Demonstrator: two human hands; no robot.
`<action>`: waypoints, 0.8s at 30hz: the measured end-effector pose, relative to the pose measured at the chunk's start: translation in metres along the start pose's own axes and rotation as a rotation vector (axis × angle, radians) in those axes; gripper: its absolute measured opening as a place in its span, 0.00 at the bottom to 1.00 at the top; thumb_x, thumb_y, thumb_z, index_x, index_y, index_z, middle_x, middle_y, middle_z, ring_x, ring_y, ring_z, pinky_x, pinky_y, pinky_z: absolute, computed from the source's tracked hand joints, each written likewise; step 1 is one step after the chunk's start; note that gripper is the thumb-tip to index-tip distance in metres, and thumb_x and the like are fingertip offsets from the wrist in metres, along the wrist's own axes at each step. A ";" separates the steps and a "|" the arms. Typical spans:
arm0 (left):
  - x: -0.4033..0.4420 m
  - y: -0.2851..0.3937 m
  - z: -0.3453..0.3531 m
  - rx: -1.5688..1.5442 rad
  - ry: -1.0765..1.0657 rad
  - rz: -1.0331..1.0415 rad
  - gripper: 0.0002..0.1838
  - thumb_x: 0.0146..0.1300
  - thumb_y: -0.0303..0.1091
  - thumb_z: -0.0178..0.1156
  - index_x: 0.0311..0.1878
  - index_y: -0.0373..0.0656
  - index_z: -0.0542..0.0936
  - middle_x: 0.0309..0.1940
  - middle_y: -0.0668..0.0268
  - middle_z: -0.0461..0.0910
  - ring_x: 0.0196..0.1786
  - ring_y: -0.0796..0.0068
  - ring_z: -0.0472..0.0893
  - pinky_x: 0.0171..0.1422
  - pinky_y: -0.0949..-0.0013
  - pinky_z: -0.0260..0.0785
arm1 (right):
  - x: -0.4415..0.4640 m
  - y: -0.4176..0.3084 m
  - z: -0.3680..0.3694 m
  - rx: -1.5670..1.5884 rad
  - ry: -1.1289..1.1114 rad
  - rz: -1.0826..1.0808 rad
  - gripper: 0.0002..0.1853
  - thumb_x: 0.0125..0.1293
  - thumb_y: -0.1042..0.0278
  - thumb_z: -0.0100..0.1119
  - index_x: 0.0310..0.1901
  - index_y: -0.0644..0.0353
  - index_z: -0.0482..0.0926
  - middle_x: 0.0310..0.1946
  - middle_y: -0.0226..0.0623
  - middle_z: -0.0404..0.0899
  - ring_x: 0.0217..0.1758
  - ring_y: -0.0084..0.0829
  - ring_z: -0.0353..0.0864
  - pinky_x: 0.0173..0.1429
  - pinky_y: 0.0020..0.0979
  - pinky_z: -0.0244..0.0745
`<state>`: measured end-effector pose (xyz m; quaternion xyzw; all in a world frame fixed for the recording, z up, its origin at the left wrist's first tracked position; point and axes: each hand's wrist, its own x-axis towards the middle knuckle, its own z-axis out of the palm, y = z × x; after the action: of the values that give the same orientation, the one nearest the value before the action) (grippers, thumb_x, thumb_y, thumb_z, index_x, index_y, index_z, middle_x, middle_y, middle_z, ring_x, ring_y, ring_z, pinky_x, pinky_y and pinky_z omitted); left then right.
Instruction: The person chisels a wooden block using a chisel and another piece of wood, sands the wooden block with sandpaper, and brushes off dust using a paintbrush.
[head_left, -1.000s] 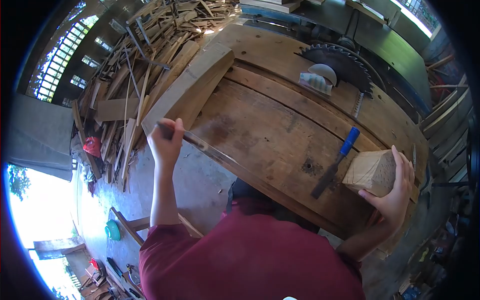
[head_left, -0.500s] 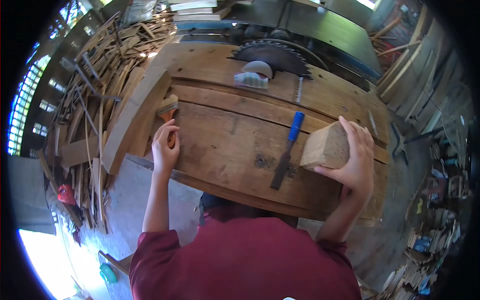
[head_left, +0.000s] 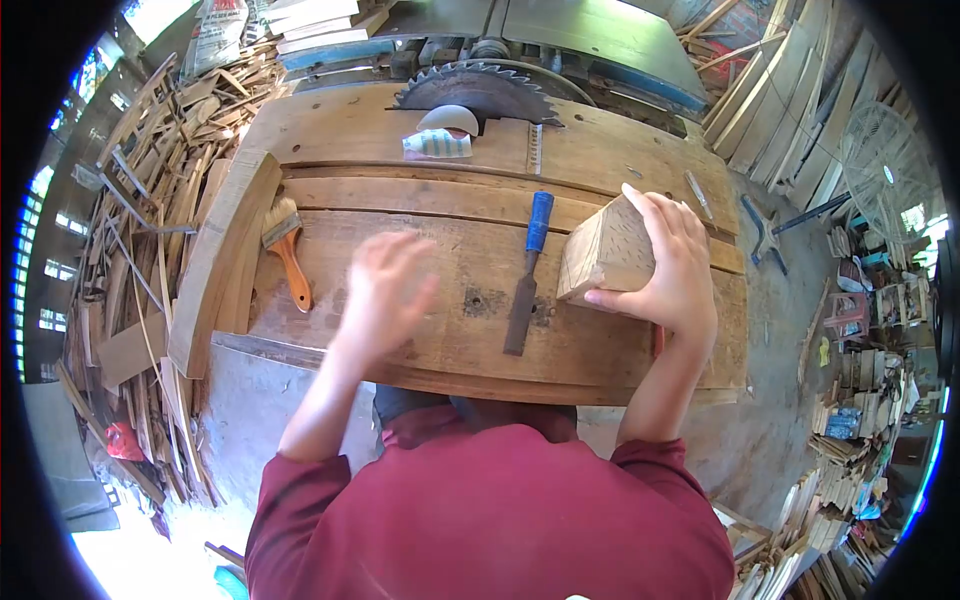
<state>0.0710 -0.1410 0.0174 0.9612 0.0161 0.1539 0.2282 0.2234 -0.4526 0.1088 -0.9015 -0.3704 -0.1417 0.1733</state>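
My right hand grips a squared wooden block, thumb on its near edge and fingers over its far right side. The block stands on the wooden bench top. My left hand, a little blurred, hovers over the middle of the bench with its fingers apart and nothing in them. To its left lies a paintbrush with an orange handle, its bristles toward a thick curved wooden piece. Between my hands a chisel with a blue handle lies flat, blade toward me, close to the block.
A toothed circular saw blade rises through the far part of the bench top. Beside it are a pale rounded piece and a striped wrapper. Scrap wood is heaped on the left. A fan stands at the right.
My left hand has let go of the paintbrush and moved right, over the bench. The brush stays at the left. My right hand keeps its hold on the block. The view has shifted.
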 end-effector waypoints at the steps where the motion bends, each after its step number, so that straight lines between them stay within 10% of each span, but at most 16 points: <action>1: 0.006 0.017 0.013 -0.070 -0.055 0.088 0.25 0.66 0.41 0.64 0.66 0.47 0.78 0.71 0.52 0.71 0.75 0.44 0.65 0.77 0.41 0.57 | 0.000 -0.001 0.001 -0.012 0.004 0.007 0.59 0.31 0.39 0.83 0.70 0.53 0.72 0.62 0.39 0.75 0.69 0.47 0.69 0.80 0.53 0.55; 7: 0.027 0.085 0.082 -0.094 -0.152 0.226 0.29 0.70 0.45 0.61 0.71 0.43 0.73 0.79 0.49 0.58 0.79 0.44 0.61 0.76 0.43 0.61 | -0.002 -0.005 0.007 -0.109 0.006 0.065 0.61 0.33 0.35 0.81 0.72 0.54 0.70 0.63 0.40 0.73 0.70 0.46 0.68 0.79 0.52 0.55; 17: 0.030 0.038 0.092 -0.010 -0.067 0.106 0.24 0.67 0.26 0.52 0.66 0.27 0.72 0.80 0.45 0.54 0.74 0.44 0.69 0.76 0.54 0.66 | -0.003 -0.006 0.009 -0.136 0.020 0.102 0.63 0.32 0.24 0.77 0.71 0.54 0.71 0.64 0.42 0.74 0.70 0.51 0.68 0.77 0.52 0.57; 24: 0.007 -0.018 0.013 -0.009 -0.042 -0.325 0.26 0.67 0.23 0.49 0.68 0.26 0.71 0.80 0.48 0.57 0.70 0.43 0.73 0.71 0.53 0.71 | -0.001 -0.003 0.007 -0.107 0.016 0.039 0.64 0.34 0.17 0.71 0.71 0.55 0.71 0.63 0.44 0.75 0.70 0.50 0.69 0.77 0.52 0.56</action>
<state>0.0820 -0.1302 0.0001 0.9479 0.1662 0.0951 0.2548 0.2214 -0.4479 0.1025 -0.9154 -0.3433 -0.1651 0.1305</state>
